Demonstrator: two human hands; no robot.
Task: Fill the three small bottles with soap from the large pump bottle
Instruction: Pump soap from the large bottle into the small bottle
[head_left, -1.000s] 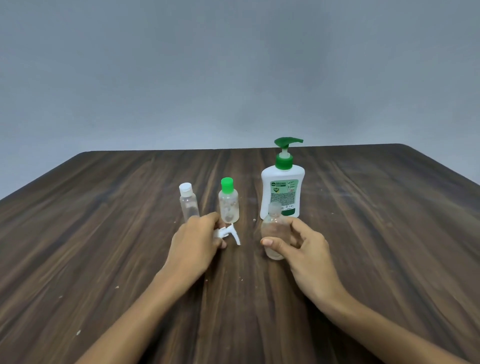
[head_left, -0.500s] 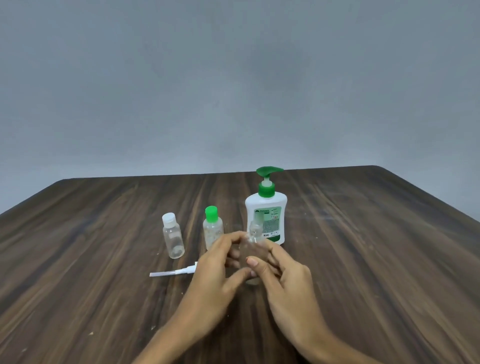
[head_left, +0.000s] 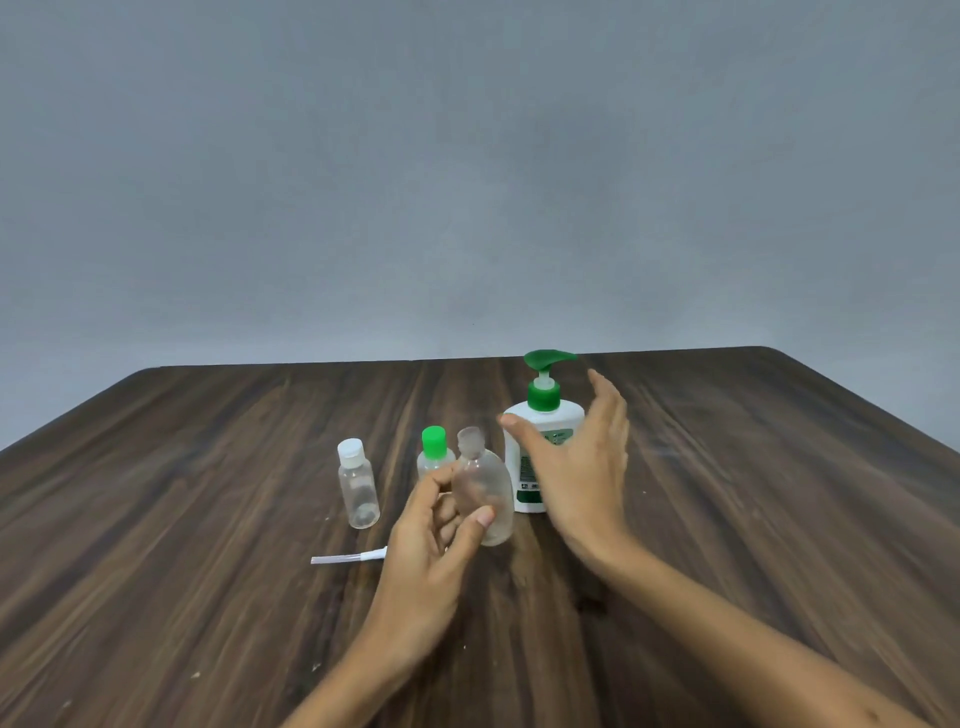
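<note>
My right hand has let go, fingers spread, reaching for the pump bottle at one o'clock; left hand now alone pinches the uncapped clear bottle; pumping looks next

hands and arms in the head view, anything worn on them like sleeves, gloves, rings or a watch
Both are bare. The left hand and right hand wear no gloves, and no rings show on the fingers in view. Both forearms are uncovered as far as the frame's bottom edge: no sleeves, watch or bands. Short, unpainted nails show on the thumbs.
</note>
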